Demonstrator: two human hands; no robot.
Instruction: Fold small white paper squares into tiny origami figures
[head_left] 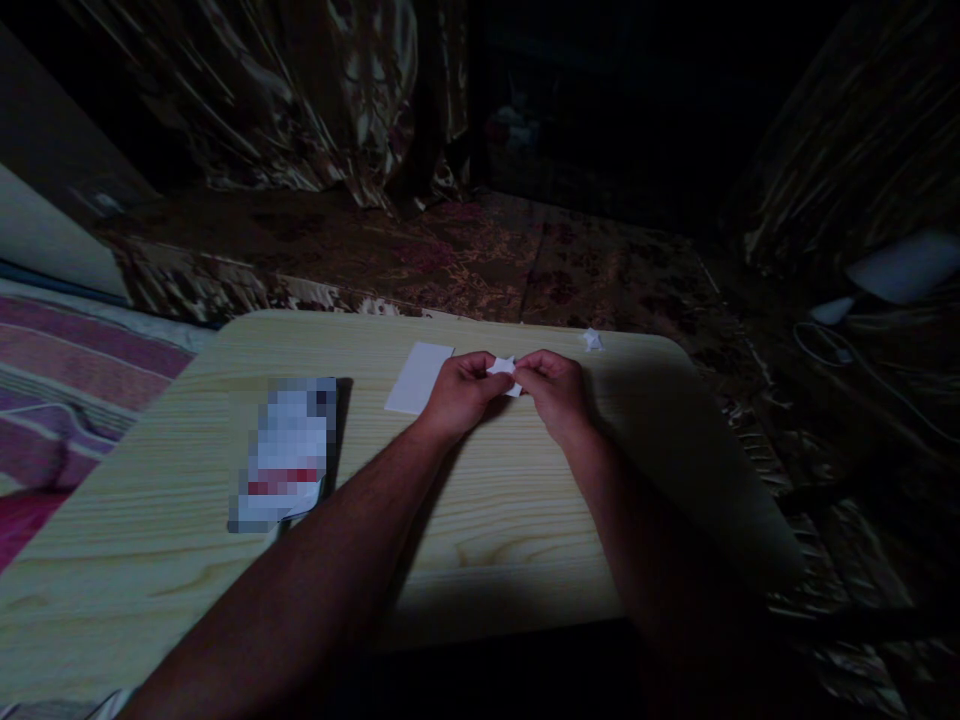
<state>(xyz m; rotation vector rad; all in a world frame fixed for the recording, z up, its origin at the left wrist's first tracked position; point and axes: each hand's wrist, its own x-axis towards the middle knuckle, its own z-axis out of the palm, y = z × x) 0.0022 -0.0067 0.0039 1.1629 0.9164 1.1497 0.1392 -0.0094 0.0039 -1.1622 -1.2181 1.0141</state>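
Held white paper (pixel 504 368) partly hidden behind left thumb (pixel 495 384)

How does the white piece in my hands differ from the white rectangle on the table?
The white piece is held by the left hand and right hand, while the white rectangle lies flat on the table. The white piece is clearly smaller than the white rectangle. The white piece shows pointed corners; the white rectangle has long straight edges. Both are white.
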